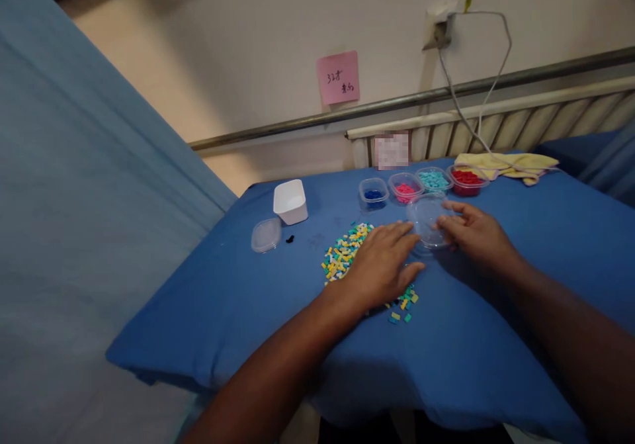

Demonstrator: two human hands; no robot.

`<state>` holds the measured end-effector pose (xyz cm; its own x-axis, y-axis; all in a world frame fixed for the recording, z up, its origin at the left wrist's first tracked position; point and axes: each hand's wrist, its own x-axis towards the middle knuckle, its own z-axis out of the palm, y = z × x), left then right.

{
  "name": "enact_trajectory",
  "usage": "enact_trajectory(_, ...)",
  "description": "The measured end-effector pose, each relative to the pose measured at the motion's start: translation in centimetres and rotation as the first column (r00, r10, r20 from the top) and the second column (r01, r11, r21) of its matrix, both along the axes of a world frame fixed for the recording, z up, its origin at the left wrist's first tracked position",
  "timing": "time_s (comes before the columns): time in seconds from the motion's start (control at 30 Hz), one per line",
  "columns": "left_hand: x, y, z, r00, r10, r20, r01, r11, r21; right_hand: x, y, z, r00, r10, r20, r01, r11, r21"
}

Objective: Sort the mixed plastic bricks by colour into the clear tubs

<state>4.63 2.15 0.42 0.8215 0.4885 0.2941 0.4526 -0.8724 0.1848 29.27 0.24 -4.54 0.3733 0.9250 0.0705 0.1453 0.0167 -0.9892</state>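
My right hand [473,235] grips the near right side of a see-through plastic container [427,219], thumb and fingers closed on its edge. Nothing shows inside it. Over a pile of small building bricks [342,257] in yellow, green, white and blue, my left hand [380,262] is held palm down with fingers stretched out. Its fingertips come close to the container's left edge; whether they touch it I cannot tell. The hand hides the middle of the pile, and several loose bricks [404,305] lie scattered below the palm.
Behind my hands stand see-through tubs of dark blue [373,194], pink [405,192], turquoise [433,180] and red pieces [466,179]. A yellow cloth [506,165] lies at right. To the left are a white bin [290,200], a plastic lid [266,235] and small black pieces [290,239].
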Motion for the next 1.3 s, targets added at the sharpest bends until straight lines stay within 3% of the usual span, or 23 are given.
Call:
enact_trajectory(0.07,-1.5,1.8,0.3,0.991,0.017,-0.129,-0.034,0.991,-0.13,2.3,0.7,-0.7,0.967,-0.086,0.24,0.101,0.994,-0.05)
enact_trajectory(0.2,-4.1,4.6,-0.1,0.943,0.064,-0.326,-0.15,0.957,-0.249,4.3,1.3,-2.2,0.772,-0.107,0.626,0.186,0.981,-0.062)
enact_trajectory(0.37,-5.3,4.8,-0.9,0.933,0.063,-0.354,-0.158,0.957,-0.245,3.5,0.9,-2.0,0.568,-0.15,0.809,0.077,0.989,0.13)
enact_trajectory(0.47,-6.1,4.3,-0.6,0.917,0.085,-0.389,-0.194,0.948,-0.251,2.2,-0.3,-0.2,0.562,-0.179,0.808,-0.072,0.962,0.263)
enact_trajectory(0.57,-6.7,3.9,-0.4,0.912,0.093,-0.4,-0.214,0.94,-0.268,0.1,-2.0,1.7,0.586,0.002,0.81,-0.35,0.903,0.25)
enact_trajectory(0.67,-6.5,3.6,-0.9,0.911,0.114,-0.396,-0.225,0.943,-0.247,-2.1,-3.7,2.9,0.479,0.329,0.814,-0.643,0.763,0.07)
enact_trajectory(0.73,-6.0,3.5,-1.3,0.913,0.138,-0.383,-0.234,0.948,-0.217,-3.1,-4.4,3.1,0.398,0.467,0.789,-0.749,0.663,-0.014)
enact_trajectory(0.8,-5.7,3.5,-1.4,0.925,0.167,-0.343,-0.241,0.952,-0.187,-3.7,-4.8,3.1,0.352,0.523,0.776,-0.79,0.611,-0.053)
enact_trajectory(0.87,-5.9,4.0,-1.2,0.942,0.227,-0.247,-0.271,0.95,-0.158,-4.0,-5.0,2.9,0.334,0.532,0.778,-0.797,0.6,-0.068)
enact_trajectory(0.93,-6.6,4.9,-0.7,0.947,0.311,-0.078,-0.32,0.936,-0.145,-4.0,-4.9,2.7,0.325,0.542,0.775,-0.798,0.597,-0.083)
enact_trajectory(1.03,-8.6,6.9,-0.5,0.886,0.409,0.219,-0.371,0.908,-0.194,-4.1,-4.8,2.6,0.321,0.582,0.747,-0.804,0.584,-0.11)
enact_trajectory(1.17,-10.7,9.5,-2.2,0.829,0.456,0.322,-0.369,0.881,-0.297,-4.4,-4.7,2.7,0.32,0.617,0.719,-0.797,0.586,-0.148)
enact_trajectory(1.3,-11.3,10.4,-3.9,0.757,0.514,0.405,-0.378,0.848,-0.37,-4.1,-4.7,3.0,0.324,0.647,0.69,-0.782,0.593,-0.189)
